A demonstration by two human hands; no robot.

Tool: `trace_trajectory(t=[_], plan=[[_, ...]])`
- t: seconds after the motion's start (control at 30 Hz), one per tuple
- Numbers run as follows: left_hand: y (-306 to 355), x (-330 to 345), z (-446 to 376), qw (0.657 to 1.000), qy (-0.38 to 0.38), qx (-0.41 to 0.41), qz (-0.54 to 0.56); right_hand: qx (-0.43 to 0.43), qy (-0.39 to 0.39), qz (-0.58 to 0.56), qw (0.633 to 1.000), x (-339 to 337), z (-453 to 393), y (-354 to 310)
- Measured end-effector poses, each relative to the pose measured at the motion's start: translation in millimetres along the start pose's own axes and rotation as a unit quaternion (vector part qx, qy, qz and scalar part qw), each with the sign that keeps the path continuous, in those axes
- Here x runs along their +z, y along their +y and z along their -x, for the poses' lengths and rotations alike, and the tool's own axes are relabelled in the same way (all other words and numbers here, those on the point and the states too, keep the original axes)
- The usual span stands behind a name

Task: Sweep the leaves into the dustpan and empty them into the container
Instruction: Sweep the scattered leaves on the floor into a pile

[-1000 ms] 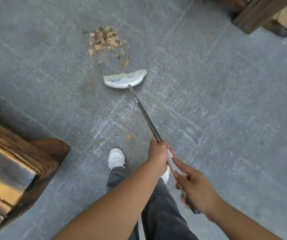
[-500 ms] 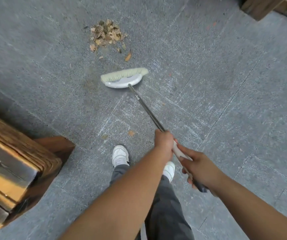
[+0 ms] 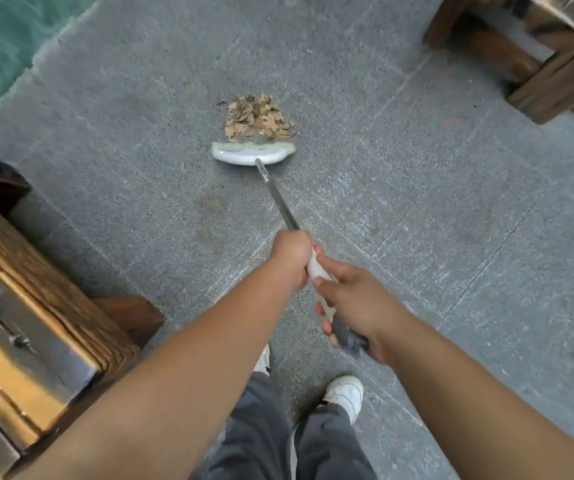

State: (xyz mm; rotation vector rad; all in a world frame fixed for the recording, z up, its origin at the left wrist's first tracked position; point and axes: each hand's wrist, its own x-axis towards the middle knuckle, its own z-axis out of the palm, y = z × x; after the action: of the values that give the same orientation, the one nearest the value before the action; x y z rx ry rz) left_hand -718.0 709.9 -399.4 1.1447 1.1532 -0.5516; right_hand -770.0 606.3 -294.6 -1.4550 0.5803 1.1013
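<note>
A small heap of dry brown leaves [image 3: 257,116] lies on the grey stone floor ahead of me. The white broom head [image 3: 249,153] rests on the floor with its bristles touching the near edge of the heap. Its metal handle [image 3: 280,200] slants back toward me. My left hand [image 3: 290,256] is closed around the handle higher up, and my right hand [image 3: 356,308] grips the pale and dark end of it just behind. No dustpan or container shows in the view.
A wooden bench with metal fittings [image 3: 25,306] stands close on my left. Wooden furniture legs [image 3: 555,74] stand at the far right. A green surface [image 3: 4,32] borders the floor at the far left. My white shoes [image 3: 346,393] are below the hands.
The broom head has gone forward to the heap, and the stray leaf near it is now against the heap. I have stepped closer to the leaves; both hands keep their grip.
</note>
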Motion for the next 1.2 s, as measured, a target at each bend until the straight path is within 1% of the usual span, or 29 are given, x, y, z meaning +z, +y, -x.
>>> trace_trajectory(t=[0.1, 0.17, 0.3, 0.37, 0.53, 0.6, 0.7, 0.77, 0.8, 0.9, 1.07, 1.2], plan=[[-18, -30, 19, 1.000, 0.013, -0.006, 0.008, -0.016, -0.005, 0.009, 1.000, 30, 30, 12], [-32, -55, 23, 1.000, 0.021, -0.016, 0.003, -0.017, -0.011, 0.012, 1.000, 55, 36, 23], [-41, -91, 14, 0.998, 0.032, -0.019, -0.058, 0.001, 0.003, 0.027, 1.000, 94, 21, 38], [-29, -101, 4, 0.997, 0.031, -0.016, -0.073, 0.005, 0.016, 0.024, 1.000, 108, 6, 35], [22, -108, -30, 0.998, 0.016, 0.000, -0.058, 0.008, 0.036, -0.009, 0.999, 124, -37, 2], [41, -112, -33, 0.998, 0.021, 0.008, -0.066, -0.003, 0.024, -0.019, 1.000, 130, -39, -15], [57, -122, -11, 0.999, 0.016, 0.007, -0.034, -0.016, -0.001, -0.012, 1.000, 141, -10, -38], [53, -134, 10, 1.000, 0.004, 0.000, 0.004, -0.014, -0.019, -0.016, 1.000, 152, 19, -45], [48, -144, 19, 1.000, 0.005, 0.002, 0.006, -0.011, -0.026, -0.022, 0.999, 160, 31, -45], [33, -187, 34, 0.999, 0.043, 0.004, 0.005, 0.001, -0.036, -0.025, 0.999, 192, 42, -36], [21, -251, 8, 0.995, 0.086, -0.042, -0.001, 0.064, -0.031, -0.066, 0.995, 250, 5, -7], [42, -271, -12, 0.997, 0.064, -0.031, -0.030, 0.060, -0.005, -0.113, 0.992, 281, -19, -8]])
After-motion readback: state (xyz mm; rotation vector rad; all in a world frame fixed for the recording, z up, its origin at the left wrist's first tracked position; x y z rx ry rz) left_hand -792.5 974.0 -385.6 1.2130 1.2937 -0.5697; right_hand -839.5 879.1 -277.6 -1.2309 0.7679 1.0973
